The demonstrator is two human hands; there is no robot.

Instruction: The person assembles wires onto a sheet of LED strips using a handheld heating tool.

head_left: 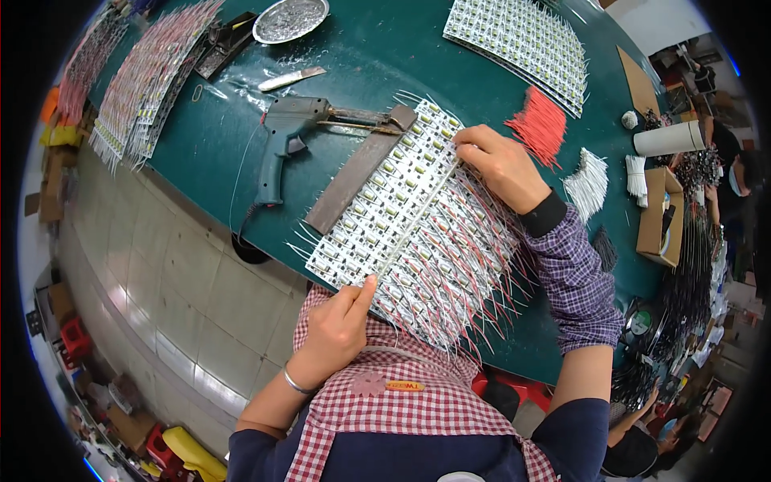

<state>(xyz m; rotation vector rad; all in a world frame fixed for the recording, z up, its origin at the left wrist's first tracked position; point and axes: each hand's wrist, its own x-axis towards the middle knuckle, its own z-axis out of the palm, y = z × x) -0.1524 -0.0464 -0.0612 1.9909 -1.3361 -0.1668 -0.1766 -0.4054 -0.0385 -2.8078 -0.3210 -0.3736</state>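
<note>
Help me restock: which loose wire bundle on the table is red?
The fanned bundle just beyond the right hand, beside the upper-right board stack; the nearby white bundle and dark bundle lack its red colour.

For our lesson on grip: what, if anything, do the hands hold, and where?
The circuit board: left hand at its near end, right hand at its far end.
</note>
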